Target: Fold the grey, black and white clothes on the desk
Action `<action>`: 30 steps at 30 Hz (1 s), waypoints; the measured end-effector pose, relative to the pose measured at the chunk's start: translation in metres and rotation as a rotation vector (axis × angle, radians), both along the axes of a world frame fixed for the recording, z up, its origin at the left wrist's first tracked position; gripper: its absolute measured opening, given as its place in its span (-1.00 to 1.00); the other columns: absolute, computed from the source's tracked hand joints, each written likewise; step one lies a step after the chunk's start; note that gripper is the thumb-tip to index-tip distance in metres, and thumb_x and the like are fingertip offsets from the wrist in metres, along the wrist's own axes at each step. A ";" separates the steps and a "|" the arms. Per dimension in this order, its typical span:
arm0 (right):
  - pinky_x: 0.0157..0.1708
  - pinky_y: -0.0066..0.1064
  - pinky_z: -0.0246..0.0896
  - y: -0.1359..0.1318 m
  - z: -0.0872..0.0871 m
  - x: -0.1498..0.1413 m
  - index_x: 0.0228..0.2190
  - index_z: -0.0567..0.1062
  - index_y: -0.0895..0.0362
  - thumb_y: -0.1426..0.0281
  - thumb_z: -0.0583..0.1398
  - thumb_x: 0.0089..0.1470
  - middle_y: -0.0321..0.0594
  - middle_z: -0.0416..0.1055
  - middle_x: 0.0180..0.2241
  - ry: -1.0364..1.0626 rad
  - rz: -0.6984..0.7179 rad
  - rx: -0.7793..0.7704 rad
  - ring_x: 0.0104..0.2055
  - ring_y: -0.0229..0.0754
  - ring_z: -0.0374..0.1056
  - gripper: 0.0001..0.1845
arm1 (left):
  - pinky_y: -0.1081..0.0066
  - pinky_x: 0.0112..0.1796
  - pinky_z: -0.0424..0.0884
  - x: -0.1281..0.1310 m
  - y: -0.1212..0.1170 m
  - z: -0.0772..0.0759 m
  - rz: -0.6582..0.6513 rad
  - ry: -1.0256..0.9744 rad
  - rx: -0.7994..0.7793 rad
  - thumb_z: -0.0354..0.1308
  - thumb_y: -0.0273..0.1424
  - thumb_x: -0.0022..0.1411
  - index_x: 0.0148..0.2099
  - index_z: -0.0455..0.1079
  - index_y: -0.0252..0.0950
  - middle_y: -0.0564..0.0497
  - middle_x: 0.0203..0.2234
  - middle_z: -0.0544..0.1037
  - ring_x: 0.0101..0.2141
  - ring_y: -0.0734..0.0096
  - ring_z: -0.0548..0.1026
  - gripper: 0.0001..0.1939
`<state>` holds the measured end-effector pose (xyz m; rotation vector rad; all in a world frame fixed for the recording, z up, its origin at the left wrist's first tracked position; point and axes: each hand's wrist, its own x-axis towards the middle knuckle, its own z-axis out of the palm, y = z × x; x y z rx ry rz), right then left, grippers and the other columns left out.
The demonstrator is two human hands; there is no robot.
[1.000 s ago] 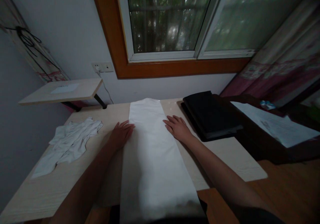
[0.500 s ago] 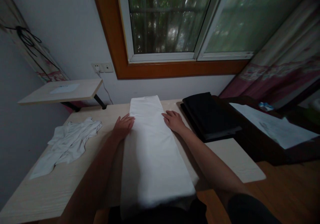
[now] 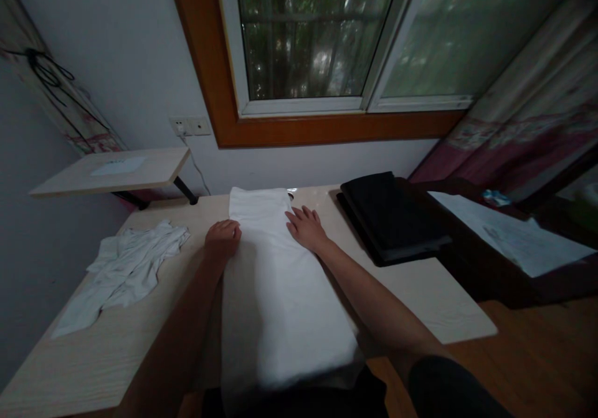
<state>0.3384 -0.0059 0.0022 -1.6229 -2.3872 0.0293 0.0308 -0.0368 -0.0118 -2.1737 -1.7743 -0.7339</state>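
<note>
A long white folded cloth (image 3: 284,306) lies lengthwise in front of me, from the far part of the table down over its near edge. At its left edge, my left hand (image 3: 223,238) is curled with the fingers together, gripping the border. My right hand (image 3: 306,228) rests flat on the right edge, its fingers stretched and apart, holding nothing. The near end of the cloth hangs close to my body.
A crumpled white garment (image 3: 131,265) lies at left, below a raised shelf (image 3: 112,172). Folded black cloth (image 3: 392,215) is stacked at right, beside a dark surface carrying a white sheet (image 3: 509,234). A window (image 3: 322,38) is behind the table (image 3: 163,331).
Both hands have shifted left, bringing the far end of the cloth left and slightly nearer. My left fingers went from spread to curled. A small shiny spot now shows behind the cloth.
</note>
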 end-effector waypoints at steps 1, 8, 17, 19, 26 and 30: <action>0.37 0.15 -0.17 0.000 0.000 0.000 0.32 0.30 -0.05 0.15 -0.03 0.40 -0.22 0.17 0.39 0.000 -0.008 0.011 0.43 0.18 -0.05 -0.46 | 0.16 0.11 0.42 -0.001 0.000 -0.002 -0.013 -0.015 0.014 -0.01 -0.40 0.35 -0.10 0.57 -0.21 -0.11 -0.08 0.67 -0.04 0.17 0.59 -0.70; 0.36 0.10 -0.13 -0.004 0.001 0.001 0.29 0.31 0.06 0.30 -0.06 0.40 -0.07 0.22 0.36 -0.003 -0.073 0.024 0.41 0.05 0.01 -0.48 | 0.21 0.21 0.38 0.001 0.009 -0.011 -0.058 -0.089 -0.034 -0.04 -0.42 0.34 0.04 0.57 -0.23 -0.08 0.03 0.63 0.09 0.22 0.54 -0.61; 0.33 0.19 -0.13 0.000 0.005 0.016 0.28 0.33 0.09 0.35 -0.12 0.39 0.03 0.25 0.33 0.003 -0.161 0.050 0.43 0.11 -0.02 -0.47 | -0.18 0.32 0.06 0.028 0.013 0.005 -0.065 0.037 -0.227 -0.15 -0.33 0.44 0.29 0.39 -0.16 -0.06 0.30 0.40 0.36 0.09 0.23 -0.52; 0.34 0.20 -0.13 0.002 0.004 0.019 0.31 0.28 0.14 0.37 -0.10 0.38 0.05 0.20 0.36 0.009 -0.195 0.053 0.44 0.14 -0.02 -0.45 | -0.28 0.31 -0.01 0.037 0.008 0.009 -0.027 0.048 -0.213 -0.14 -0.27 0.46 0.32 0.35 -0.16 -0.09 0.32 0.36 0.39 0.02 0.15 -0.51; 0.43 -0.08 -0.19 -0.005 0.009 -0.003 0.37 0.17 0.32 0.56 -0.07 0.27 0.06 -0.03 0.45 0.043 -0.030 0.122 0.49 0.00 -0.10 -0.34 | -0.18 0.36 -0.09 0.079 -0.004 0.013 -0.141 0.128 -0.154 -0.15 -0.38 0.44 0.36 0.30 -0.33 -0.19 0.40 0.20 0.44 0.02 0.02 -0.47; 0.42 -0.19 -0.10 -0.014 0.002 -0.033 0.35 0.22 0.31 0.44 -0.09 0.37 0.01 0.03 0.44 0.092 0.189 0.068 0.48 -0.08 -0.07 -0.41 | -0.16 0.35 -0.04 0.089 -0.002 0.003 -0.134 0.088 -0.190 -0.16 -0.34 0.46 0.40 0.25 -0.27 -0.17 0.39 0.23 0.41 0.04 0.12 -0.46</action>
